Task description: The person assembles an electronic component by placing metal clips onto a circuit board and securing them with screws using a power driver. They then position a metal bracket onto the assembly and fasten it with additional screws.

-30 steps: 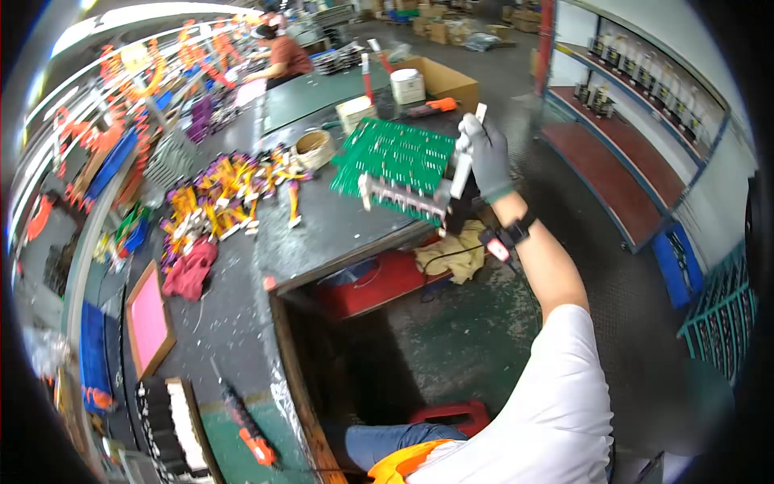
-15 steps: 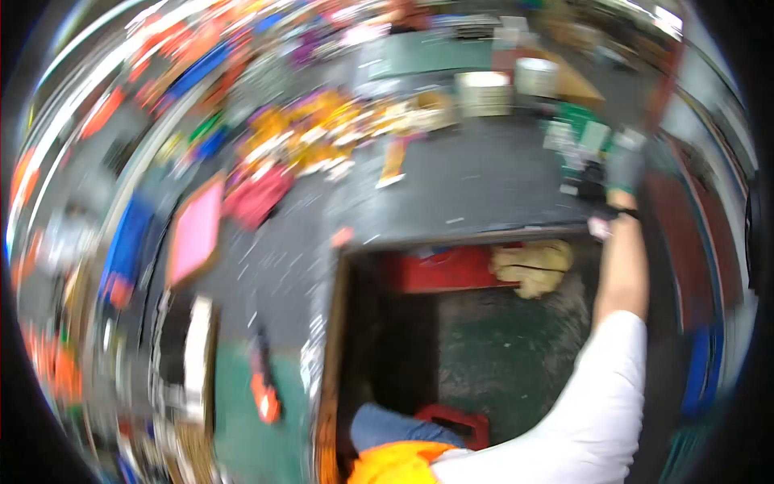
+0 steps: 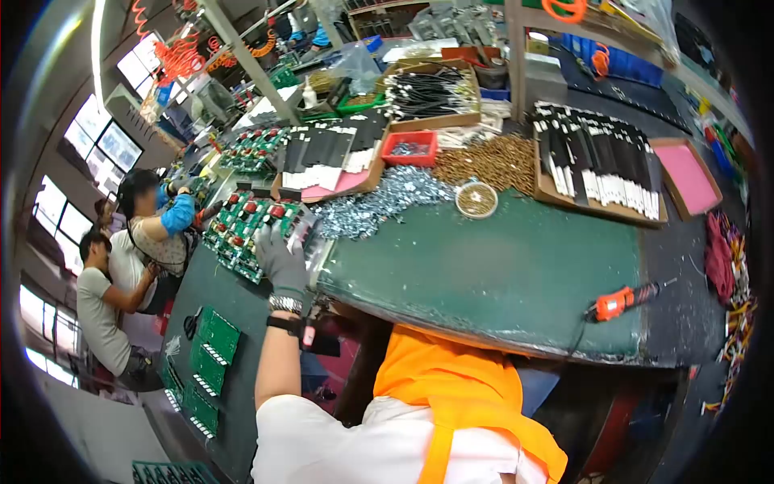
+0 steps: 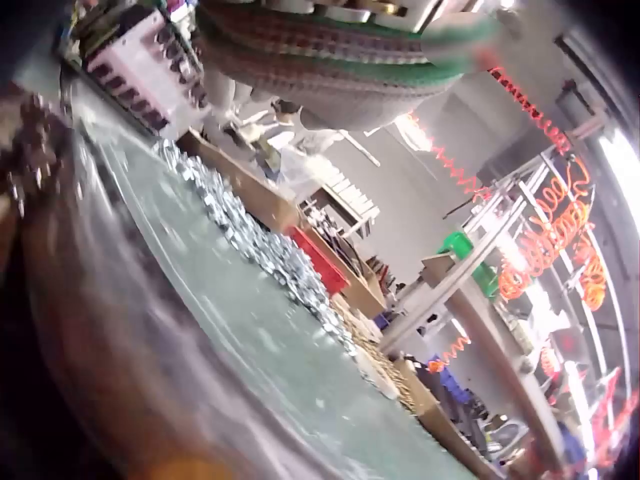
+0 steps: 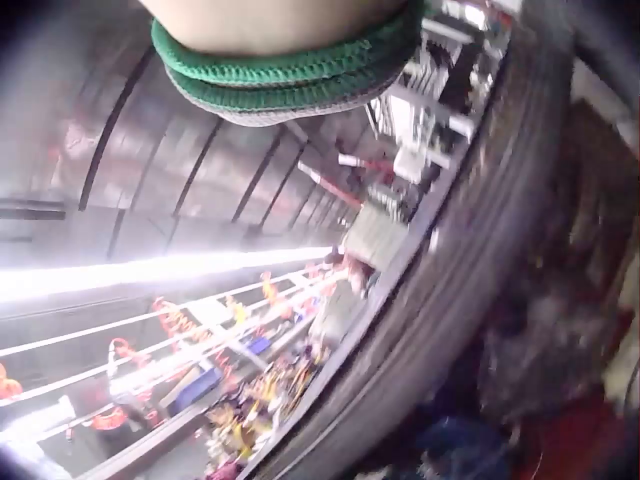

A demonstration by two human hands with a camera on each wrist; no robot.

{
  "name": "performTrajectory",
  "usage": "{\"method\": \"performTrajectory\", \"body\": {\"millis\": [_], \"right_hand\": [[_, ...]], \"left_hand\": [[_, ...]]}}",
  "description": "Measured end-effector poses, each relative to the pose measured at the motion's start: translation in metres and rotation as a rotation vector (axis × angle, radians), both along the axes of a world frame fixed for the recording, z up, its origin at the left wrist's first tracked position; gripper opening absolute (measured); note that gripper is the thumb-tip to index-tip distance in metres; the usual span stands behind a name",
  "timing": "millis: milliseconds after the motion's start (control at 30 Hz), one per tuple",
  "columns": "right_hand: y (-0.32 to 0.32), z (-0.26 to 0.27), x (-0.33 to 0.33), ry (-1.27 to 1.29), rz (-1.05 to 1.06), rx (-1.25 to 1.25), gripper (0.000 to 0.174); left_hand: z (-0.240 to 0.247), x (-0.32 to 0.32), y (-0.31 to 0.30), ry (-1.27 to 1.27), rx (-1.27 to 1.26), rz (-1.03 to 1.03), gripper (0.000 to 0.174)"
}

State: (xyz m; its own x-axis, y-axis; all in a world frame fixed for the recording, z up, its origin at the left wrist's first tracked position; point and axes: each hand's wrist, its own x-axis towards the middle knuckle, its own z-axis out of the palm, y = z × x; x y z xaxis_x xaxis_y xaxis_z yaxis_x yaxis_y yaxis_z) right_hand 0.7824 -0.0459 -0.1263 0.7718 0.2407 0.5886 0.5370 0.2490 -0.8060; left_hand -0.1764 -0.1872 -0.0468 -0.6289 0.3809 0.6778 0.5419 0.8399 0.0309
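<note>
Left of the silver pile (image 3: 385,202), populated circuit boards (image 3: 240,229) extend leftward from the nearer left hand (image 3: 283,262), whose fingers reach their near edge, gripping or merely touching I cannot tell; the right hand is unseen.

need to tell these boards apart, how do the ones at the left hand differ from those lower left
The boards at the left hand carry raised parts, some red; the lower-left boards look flatter, with white pieces. The hand partly hides the former; no hand hides the lower-left boards. Both are green.
</note>
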Motion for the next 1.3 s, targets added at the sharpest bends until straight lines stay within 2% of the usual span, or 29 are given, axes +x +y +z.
{"method": "performTrajectory", "body": {"millis": [33,67,100,133,167,233,267,300,333,433,500,567,633,700,767,833,900,933,967,1033,1067,1133,1167,1233,1300], "right_hand": [[0.019,0.000,-0.015,0.022,0.086,-0.011,0.038],[0.046,0.021,-0.055,0.023,0.217,-0.012,0.026],[0.067,0.015,-0.055,0.018,0.222,-0.008,0.026],[0.106,0.000,-0.041,-0.469,0.231,-0.146,0.028],[0.145,-0.010,-0.038,-0.956,0.228,-0.278,0.030],[0.168,0.017,-0.137,-0.430,0.725,-0.478,0.039],[0.181,0.021,-0.168,-0.098,0.939,-0.578,0.035],[0.178,0.044,-0.223,-0.375,0.913,-0.680,0.031],[0.188,0.044,-0.255,-0.539,0.971,-0.619,0.027],[0.214,0.030,-0.313,-0.833,1.003,-0.621,0.028],[0.227,0.030,-0.339,-0.910,1.079,-0.678,0.033],[0.241,0.018,-0.350,-0.972,1.059,-0.615,0.033],[0.243,0.018,-0.365,-0.777,1.136,-0.619,0.034],[0.228,0.042,-0.403,-0.808,1.159,-0.587,0.035],[0.202,0.073,-0.449,-0.955,1.205,-0.516,0.035],[0.164,0.110,-0.504,-0.904,1.401,-0.514,0.036],[0.140,0.126,-0.543,-0.921,1.563,-0.426,0.038],[0.135,0.128,-0.556,-0.927,1.653,-0.356,0.041],[0.130,0.133,-0.567,-0.898,1.688,-0.353,0.043],[0.127,0.139,-0.580,-0.818,1.748,-0.341,0.045],[0.131,0.141,-0.587,-0.772,1.772,-0.315,0.046],[0.143,0.142,-0.594,-0.933,1.722,-0.330,0.044],[0.150,0.137,-0.595,-1.020,1.716,-0.382,0.043],[0.163,0.119,-0.597,-0.974,1.699,-0.480,0.041],[0.174,0.111,-0.601,-0.922,1.699,-0.562,0.039]], "left_hand": [[0.004,-0.024,-0.006,-0.025,-0.103,0.077,0.059],[0.013,-0.043,-0.005,-0.167,-0.151,0.143,0.065],[0.023,-0.063,-0.001,-0.310,-0.202,0.207,0.072],[0.019,-0.098,0.000,-0.505,-0.283,0.262,0.084],[0.008,-0.118,0.004,-0.571,-0.283,0.325,0.088],[0.017,-0.114,0.022,-0.567,-0.425,0.461,0.092],[0.014,-0.115,0.024,-0.518,-0.444,0.463,0.094],[0.011,-0.114,0.023,-0.529,-0.443,0.470,0.094],[0.011,-0.112,0.020,-0.490,-0.421,0.429,0.094],[0.008,-0.104,0.017,-0.418,-0.436,0.403,0.096],[0.009,-0.086,0.011,-0.369,-0.365,0.288,0.098],[0.010,-0.054,-0.001,-0.219,-0.300,0.112,0.099],[0.021,-0.017,-0.006,-0.101,-0.245,-0.122,0.100],[0.052,0.026,0.009,-0.158,-0.241,-0.309,0.099],[0.071,0.055,0.030,-0.291,-0.250,-0.501,0.095],[0.086,0.072,0.061,-0.449,-0.270,-0.751,0.088],[0.074,0.075,0.095,-0.662,-0.407,-1.008,0.085],[0.069,0.086,0.114,-0.661,-0.443,-1.147,0.082],[0.070,0.100,0.133,-0.698,-0.542,-1.215,0.083],[0.054,0.114,0.174,-0.723,-0.577,-1.467,0.080],[0.061,0.122,0.196,-0.725,-0.578,-1.523,0.080],[0.082,0.138,0.235,-1.514,-1.063,-1.124,0.079],[0.076,0.137,0.248,-1.501,-1.083,-1.159,0.079],[0.049,0.122,0.266,-1.690,-1.004,-1.122,0.080],[0.036,0.108,0.276,-1.603,-1.094,-1.166,0.078]]}}
